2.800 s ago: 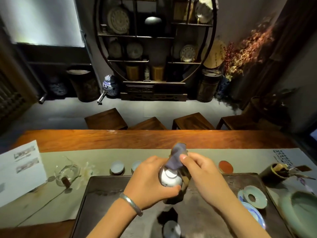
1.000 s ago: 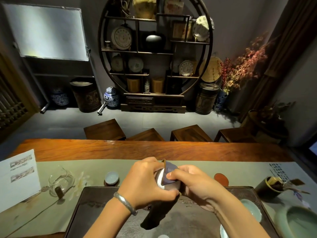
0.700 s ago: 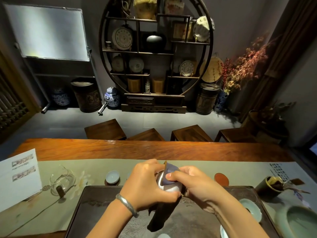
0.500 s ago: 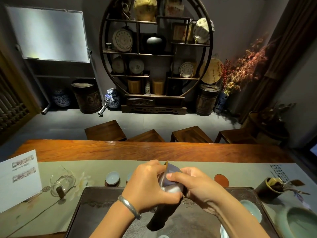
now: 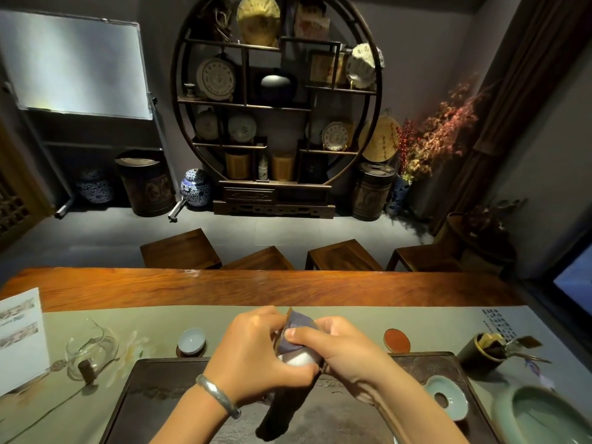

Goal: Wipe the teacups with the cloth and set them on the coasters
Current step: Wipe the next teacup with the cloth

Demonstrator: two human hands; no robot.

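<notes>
My left hand grips a small white teacup held above the dark tea tray. My right hand pinches a dark blue-grey cloth against the cup. The cloth's loose end hangs down over the tray. Most of the cup is hidden by fingers and cloth. A pale blue teacup rests on a coaster to the left, beyond the tray. A bare red coaster lies to the right on the green runner.
A glass pitcher and a paper sheet lie at the left. A celadon lid holder sits on the tray's right side. A celadon basin and a dark tool cup stand at the right. Stools line the table's far side.
Both hands have kept the cup and cloth between them, shifting their grip slightly. The cloth's end now hangs lower over the tray. The camera tilted upward.
</notes>
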